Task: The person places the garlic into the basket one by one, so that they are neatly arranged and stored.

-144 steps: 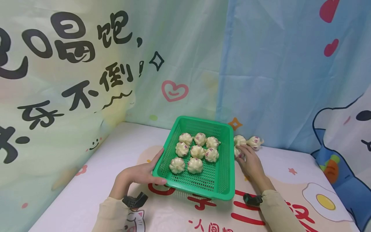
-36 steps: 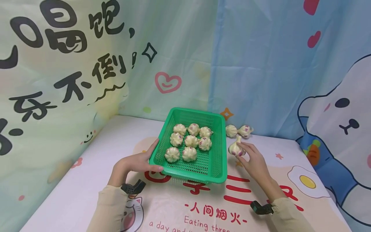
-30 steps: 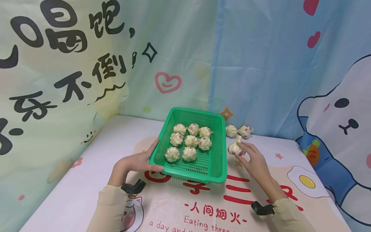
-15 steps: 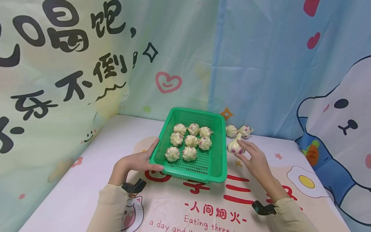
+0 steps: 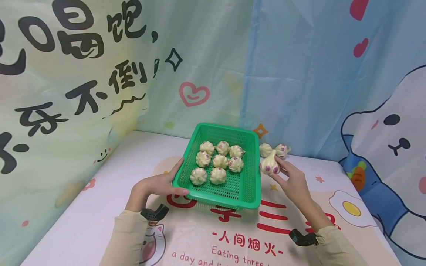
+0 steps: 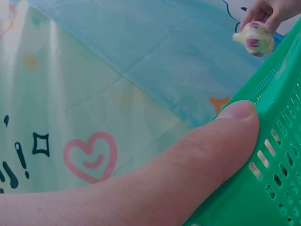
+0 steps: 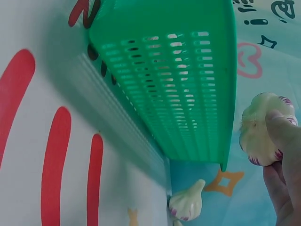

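Observation:
My left hand (image 5: 159, 184) holds the near left corner of a green plastic basket (image 5: 250, 202), its thumb (image 6: 225, 134) against the rim. Inside the basket sit several white garlic bulbs (image 5: 220, 161) with purple marks, in rough rows. Just off the basket's right rim, my right hand (image 5: 294, 183) pinches a garlic bulb (image 5: 269, 164) between thumb and fingers, its stem pointing up. The right wrist view shows this bulb above the rim level, outside the basket. Two more garlic bulbs (image 5: 281, 150) lie behind it by the curtain.
A printed tablecloth (image 5: 199, 236) covers the table. Hanging printed cloth (image 5: 213, 66) encloses the back and left side, with a blue section (image 5: 299, 103) at the right. Small black cameras (image 5: 303, 238) are strapped to both wrists.
My right hand has picked up a garlic bulb from beside the basket and raised it slightly, moving left toward the rim and tilting it. The left hand has kept its place on the basket.

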A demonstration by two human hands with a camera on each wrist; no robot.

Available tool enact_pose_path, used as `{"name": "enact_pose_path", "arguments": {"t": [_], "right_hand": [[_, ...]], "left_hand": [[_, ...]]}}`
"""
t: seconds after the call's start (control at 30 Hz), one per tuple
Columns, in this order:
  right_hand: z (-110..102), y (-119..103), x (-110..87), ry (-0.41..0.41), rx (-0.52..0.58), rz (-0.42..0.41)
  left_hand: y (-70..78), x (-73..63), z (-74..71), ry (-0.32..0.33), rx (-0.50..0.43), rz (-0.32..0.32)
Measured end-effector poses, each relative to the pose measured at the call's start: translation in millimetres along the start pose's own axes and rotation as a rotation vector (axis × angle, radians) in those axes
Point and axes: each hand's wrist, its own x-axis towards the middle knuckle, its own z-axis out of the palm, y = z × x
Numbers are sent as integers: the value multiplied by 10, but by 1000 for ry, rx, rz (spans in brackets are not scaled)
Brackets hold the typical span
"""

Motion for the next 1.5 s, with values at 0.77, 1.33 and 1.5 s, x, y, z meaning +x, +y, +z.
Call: {"name": "enact_pose_path", "arguments": {"t": [0.77,1.33,1.5], "right_hand": [[72,-225,186,-247,296,262],[186,-364,400,-383,264,282],[209,-388,459,-430,190,301]], "left_hand": [[-43,10,-3,5,-1,1],[-30,8,-13,-7,-11,11],[-25,3,-11,-8,-10,8]]}}
